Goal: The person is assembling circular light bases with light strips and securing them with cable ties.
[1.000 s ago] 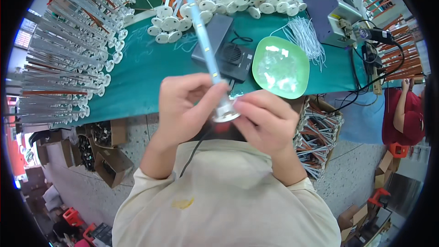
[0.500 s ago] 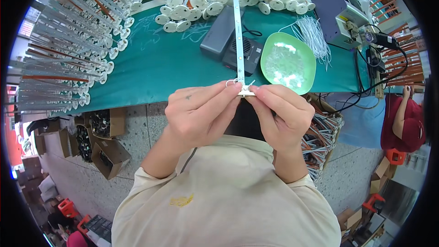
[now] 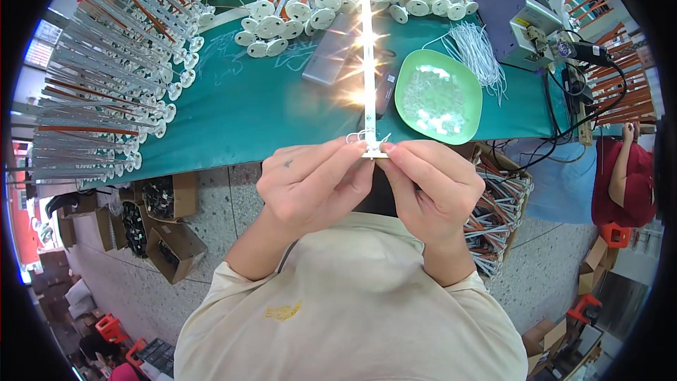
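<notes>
Between my two hands is an LED light strip [image 3: 369,85], a narrow white bar pointing away from me, its LEDs glowing warm white. My left hand [image 3: 307,187] pinches the left side of the pale disc-like base [image 3: 375,156] at its near end. On the other side my right hand [image 3: 438,187] grips the same base between thumb and fingertips. Thin white wires [image 3: 357,137] curl beside the fingertips. What the fingers press against underneath is hidden.
A green bowl [image 3: 476,109] of small clear pieces stands right of the strip, near a bundle of white wires [image 3: 471,49]. Behind the glare lies a dark grey box [image 3: 328,60]. Finished-looking strips with round bases [image 3: 271,26] crowd the back and left. A machine [image 3: 518,17] stands at right.
The strip's LEDs have gone from dark to brightly lit. Both hands keep their pinch on the base, which sits slightly lower in the picture.
</notes>
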The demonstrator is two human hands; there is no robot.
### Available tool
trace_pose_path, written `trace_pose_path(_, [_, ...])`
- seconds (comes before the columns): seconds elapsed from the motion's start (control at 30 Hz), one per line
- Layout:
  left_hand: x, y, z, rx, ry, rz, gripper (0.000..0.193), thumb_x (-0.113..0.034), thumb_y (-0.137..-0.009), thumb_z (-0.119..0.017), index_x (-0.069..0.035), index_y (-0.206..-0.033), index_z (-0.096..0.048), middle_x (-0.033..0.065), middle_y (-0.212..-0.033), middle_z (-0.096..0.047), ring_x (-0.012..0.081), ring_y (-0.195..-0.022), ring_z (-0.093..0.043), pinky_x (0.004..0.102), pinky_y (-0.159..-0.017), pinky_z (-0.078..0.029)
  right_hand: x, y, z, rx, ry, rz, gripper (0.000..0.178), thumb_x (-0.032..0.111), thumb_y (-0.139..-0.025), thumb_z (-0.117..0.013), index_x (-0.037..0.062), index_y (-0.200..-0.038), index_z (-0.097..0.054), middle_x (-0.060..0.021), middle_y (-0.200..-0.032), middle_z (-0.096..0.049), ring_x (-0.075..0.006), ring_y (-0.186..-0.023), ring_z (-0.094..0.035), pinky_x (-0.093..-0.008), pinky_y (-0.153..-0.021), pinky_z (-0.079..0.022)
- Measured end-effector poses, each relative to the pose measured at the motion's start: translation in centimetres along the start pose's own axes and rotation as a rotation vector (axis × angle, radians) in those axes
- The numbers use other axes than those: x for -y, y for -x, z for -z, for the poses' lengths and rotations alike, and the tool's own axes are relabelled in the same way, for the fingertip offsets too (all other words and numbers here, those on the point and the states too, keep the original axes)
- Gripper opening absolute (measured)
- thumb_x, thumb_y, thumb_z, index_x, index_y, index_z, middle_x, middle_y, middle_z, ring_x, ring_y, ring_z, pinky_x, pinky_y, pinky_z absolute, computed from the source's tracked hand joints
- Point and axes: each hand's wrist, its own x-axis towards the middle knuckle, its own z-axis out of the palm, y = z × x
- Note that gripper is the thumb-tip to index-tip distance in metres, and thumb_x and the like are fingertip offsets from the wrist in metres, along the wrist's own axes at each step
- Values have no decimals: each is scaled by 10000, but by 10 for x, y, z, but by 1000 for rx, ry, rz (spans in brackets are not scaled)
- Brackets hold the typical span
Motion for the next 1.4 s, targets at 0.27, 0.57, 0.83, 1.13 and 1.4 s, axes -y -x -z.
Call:
trace_pose_path(0.27, [-3, -2, 4, 19, 0, 29, 271, -8, -629, -743, 33, -894, -703, 152, -815, -728, 218, -656, -714, 258, -580, -552, 0, 0, -3, -8, 16, 97, 232, -94, -642, -738, -51, -866, -696, -117, -752, -672, -251, -644, -672, -297, -560, -545])
trace_pose_path(0.57, [-3, 5, 4, 22, -36, 17, 302, 23, -635, -679, 53, -935, -701, 163, -838, -728, 246, -687, -721, 276, -615, -563, 2, -2, -1, 14, 9, 121, 251, -83, -602, -741, -50, -847, -697, -124, -766, -675, -259, -656, -672, -300, -565, -549])
trace_pose_path(0.83, [1, 15, -2, 255, 460, 162, 437, 81, -692, -713, 41, -1121, -636, 204, -971, -696, 285, -792, -702, 336, -706, -562, 2, -1, 14, 117, -189, 9, 205, -78, -666, -750, -43, -860, -692, -141, -755, -680, -259, -637, -663, -296, -569, -534])
trace_pose_path(1.13, [15, 17, 1, 357, 381, 45, 366, 130, -765, -634, 1, -1107, -615, 143, -849, -717, 264, -695, -671, 329, -651, -528, -77, -22, 52, 383, 333, -319, 152, 6, -746, -727, 4, -897, -717, -118, -839, -696, -243, -721, -668, -316, -639, -512])
trace_pose_path(1.4, [19, 19, -1, 362, 335, 95, 316, 126, -787, -621, -5, -1075, -617, 133, -862, -720, 256, -689, -685, 320, -643, -528, -97, -14, 37, 518, 394, -355, 174, 14, -725, -722, 7, -899, -720, -140, -842, -679, -306, -729, -652, -355, -676, -522])
